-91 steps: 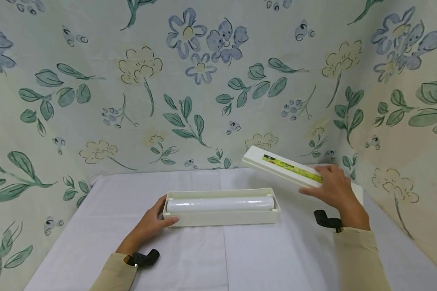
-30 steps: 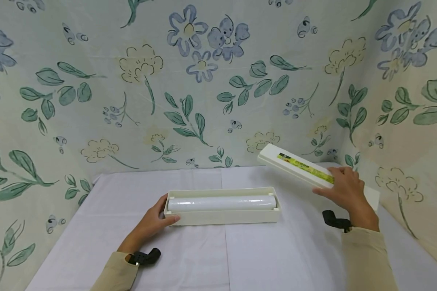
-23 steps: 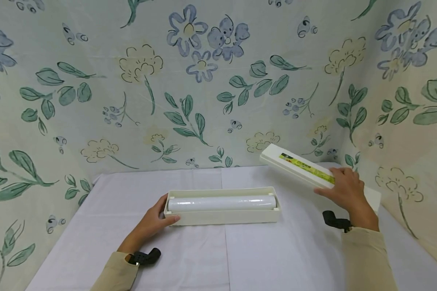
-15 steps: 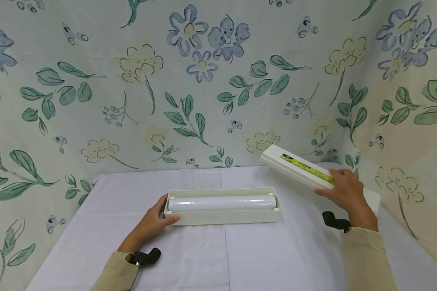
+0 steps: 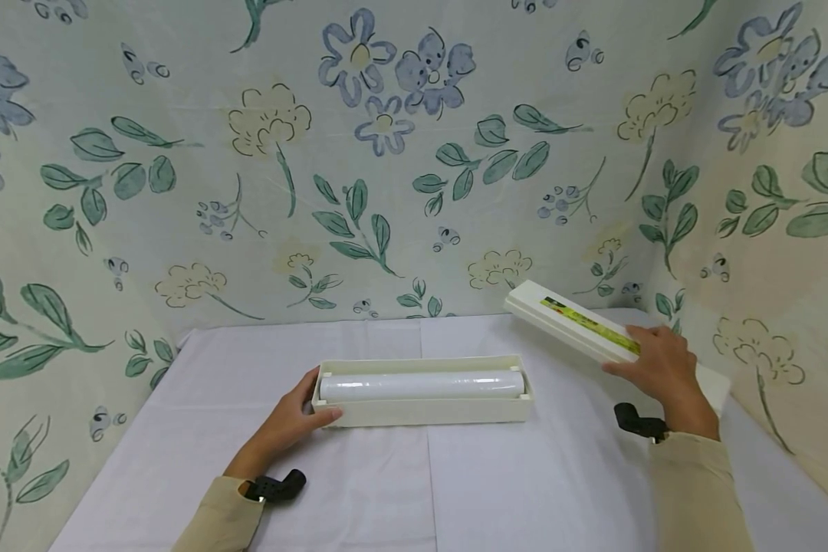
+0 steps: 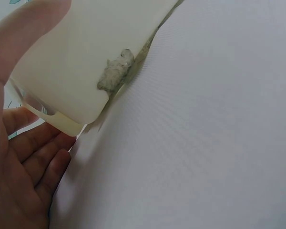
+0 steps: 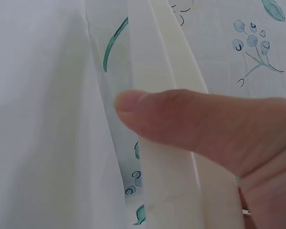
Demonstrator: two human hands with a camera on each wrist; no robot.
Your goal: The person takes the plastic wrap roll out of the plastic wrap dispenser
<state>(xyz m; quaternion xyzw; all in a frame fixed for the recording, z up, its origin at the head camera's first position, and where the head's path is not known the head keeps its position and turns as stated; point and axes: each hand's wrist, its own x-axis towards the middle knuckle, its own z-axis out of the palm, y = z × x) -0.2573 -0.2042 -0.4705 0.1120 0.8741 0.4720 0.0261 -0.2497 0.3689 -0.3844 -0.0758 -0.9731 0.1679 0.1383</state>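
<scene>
A cream cling film dispenser box [image 5: 428, 415] rests on the cloth, its top off, with a roll of clear plastic film [image 5: 421, 386] lying inside. My left hand [image 5: 295, 414] grips its left end, thumb on the front wall and fingers round the end and back. In the left wrist view a dirty, crinkled patch [image 6: 115, 74] marks the box wall [image 6: 71, 81] near its lower edge. My right hand [image 5: 665, 372] holds the long white lid [image 5: 579, 325], with its yellow-green label, tilted above the cloth. In the right wrist view the thumb presses the lid's side [image 7: 169, 186].
White cloth [image 5: 359, 491] covers the table, with a fold line down its middle. Floral fabric [image 5: 386, 192] stands behind and on both sides. A black wrist camera [image 5: 276, 487] is strapped to each arm.
Over the three seconds my right hand has carried the lid to the right, away from the box. The lid's far end has lately dipped a little. My left hand and the box stay put.
</scene>
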